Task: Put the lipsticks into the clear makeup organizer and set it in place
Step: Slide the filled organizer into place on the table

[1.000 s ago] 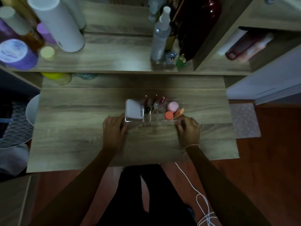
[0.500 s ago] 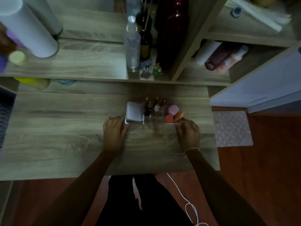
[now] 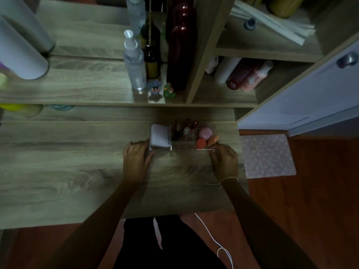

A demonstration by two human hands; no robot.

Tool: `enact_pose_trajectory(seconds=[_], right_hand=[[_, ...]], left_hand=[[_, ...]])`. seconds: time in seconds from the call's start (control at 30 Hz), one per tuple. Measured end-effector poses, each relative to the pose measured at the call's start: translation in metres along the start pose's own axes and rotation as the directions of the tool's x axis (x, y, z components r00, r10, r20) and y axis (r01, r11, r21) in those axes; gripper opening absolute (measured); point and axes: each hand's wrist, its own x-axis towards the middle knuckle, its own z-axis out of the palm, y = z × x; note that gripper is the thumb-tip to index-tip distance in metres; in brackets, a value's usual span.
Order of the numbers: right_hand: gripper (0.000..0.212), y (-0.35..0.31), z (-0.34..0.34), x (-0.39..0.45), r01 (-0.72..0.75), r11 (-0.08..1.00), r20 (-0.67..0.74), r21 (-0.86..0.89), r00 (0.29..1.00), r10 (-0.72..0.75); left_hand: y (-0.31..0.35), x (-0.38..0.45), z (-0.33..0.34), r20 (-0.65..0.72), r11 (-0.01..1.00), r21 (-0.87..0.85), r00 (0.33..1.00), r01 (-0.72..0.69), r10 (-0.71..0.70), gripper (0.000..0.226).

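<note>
**Organizer gripped at both ends on the desk**

At 9 o'clock of the clear makeup organizer (image 3: 182, 148), the left hand (image 3: 136, 162) is curled around its left end, beside the pale compact (image 3: 160, 137). The lipsticks (image 3: 184, 128) are seen upright in the middle compartments; round sponges (image 3: 204, 136) sit toward 3 o'clock. There the right hand (image 3: 225, 162) is closed on the right end. The organizer rests on the wooden desk (image 3: 77, 171), toward 12 o'clock below the shelf (image 3: 77, 90).
</note>
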Motion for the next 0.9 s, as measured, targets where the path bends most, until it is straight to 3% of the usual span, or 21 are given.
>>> enact_pose_trajectory(seconds=[0.3,0.6,0.8,0.9], right_hand=[[0.029,0.005,-0.005,0.008,0.032,0.998,-0.043,0.046,0.999,-0.03],[0.015,0.015,0.0,0.016,0.076,0.997,-0.059,0.031,0.996,-0.074],[0.029,0.008,-0.001,0.013,0.006,0.999,-0.061,0.054,0.998,-0.003],[0.04,0.004,0.005,0.004,-0.001,0.998,-0.053,0.059,0.999,0.004]], left_hand=[[0.007,0.006,0.007,-0.002,1.0,-0.011,1.0,-0.013,0.012,0.034],[0.012,0.014,0.008,-0.019,1.0,0.028,1.0,-0.01,0.011,0.034],[0.018,0.006,0.012,-0.053,1.0,-0.009,0.999,0.001,-0.002,0.047],[0.024,-0.008,0.017,-0.004,0.998,0.064,1.0,-0.016,0.017,0.055]])
